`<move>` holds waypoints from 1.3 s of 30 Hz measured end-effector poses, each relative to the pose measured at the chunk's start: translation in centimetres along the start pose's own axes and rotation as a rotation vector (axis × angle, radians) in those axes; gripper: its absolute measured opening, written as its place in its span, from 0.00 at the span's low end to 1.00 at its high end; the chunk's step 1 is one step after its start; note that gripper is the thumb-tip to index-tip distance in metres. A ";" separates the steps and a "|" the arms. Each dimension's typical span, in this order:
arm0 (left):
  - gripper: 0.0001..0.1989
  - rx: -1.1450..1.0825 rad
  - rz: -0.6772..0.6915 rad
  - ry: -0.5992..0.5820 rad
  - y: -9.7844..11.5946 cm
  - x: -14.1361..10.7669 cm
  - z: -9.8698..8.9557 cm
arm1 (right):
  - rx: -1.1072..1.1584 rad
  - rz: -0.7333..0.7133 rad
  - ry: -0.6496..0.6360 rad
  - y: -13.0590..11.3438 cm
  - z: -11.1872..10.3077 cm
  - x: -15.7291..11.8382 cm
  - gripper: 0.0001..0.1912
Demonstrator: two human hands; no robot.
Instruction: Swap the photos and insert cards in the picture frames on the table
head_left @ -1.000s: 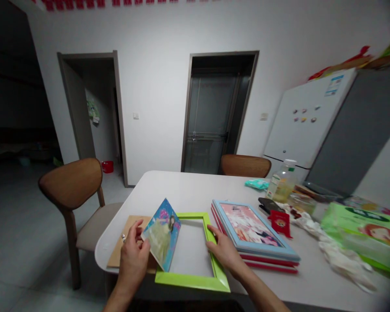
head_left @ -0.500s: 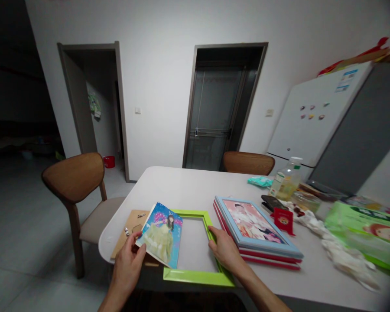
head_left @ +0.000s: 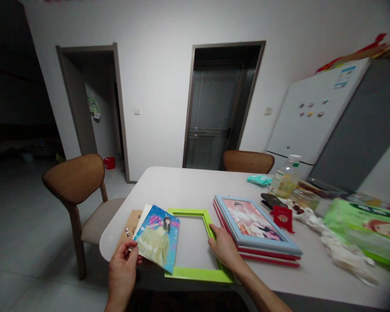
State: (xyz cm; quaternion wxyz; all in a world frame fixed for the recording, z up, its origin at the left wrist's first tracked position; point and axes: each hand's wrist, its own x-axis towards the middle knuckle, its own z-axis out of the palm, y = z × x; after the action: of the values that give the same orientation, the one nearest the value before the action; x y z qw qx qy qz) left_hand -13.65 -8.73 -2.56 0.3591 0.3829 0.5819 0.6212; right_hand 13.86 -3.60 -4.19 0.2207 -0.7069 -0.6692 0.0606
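My left hand [head_left: 123,269] pinches the lower left corner of a blue picture [head_left: 157,238] of a figure in a pale yellow dress, with a cream sheet [head_left: 144,213] fanned out behind it. The picture overlaps the left side of a lime green frame [head_left: 203,274] lying at the table's near edge. My right hand [head_left: 222,247] grips the right side of that frame. Partly covered by the sheets, a brown board [head_left: 134,216] with small metal clips lies at the left.
Right of the frame lies a stack of blue and red framed pictures [head_left: 256,225]. Beyond it are a bottle [head_left: 285,177], a black phone [head_left: 273,201], a red pouch [head_left: 282,219], crumpled tissues [head_left: 347,260] and a green package [head_left: 367,229]. Two chairs stand by the table [head_left: 178,186].
My left hand has shifted slightly left and down with the picture, and more of the cream sheet shows behind it. My right hand stays on the frame.
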 end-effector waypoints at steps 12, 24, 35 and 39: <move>0.20 0.532 0.124 -0.275 -1.7 -0.5 -0.9 | -0.050 -0.058 0.019 0.1 0.3 -0.5 0.23; 0.29 1.056 0.758 -0.520 -1.7 -2.0 1.6 | -0.001 -0.068 0.070 0.0 0.4 -1.0 0.22; 0.31 1.209 0.758 -0.628 -0.5 -1.5 2.3 | 0.018 -0.087 0.066 0.0 0.4 -1.2 0.22; 0.28 1.178 0.804 -0.625 -0.9 -1.1 2.7 | 0.023 -0.094 0.088 0.2 0.5 -1.2 0.21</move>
State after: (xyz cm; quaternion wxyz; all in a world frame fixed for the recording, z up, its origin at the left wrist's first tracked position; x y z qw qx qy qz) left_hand -10.76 -8.42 -3.49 -0.0089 0.8495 0.5041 0.1552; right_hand 13.72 -4.61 -4.99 0.2608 -0.6741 -0.6905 0.0267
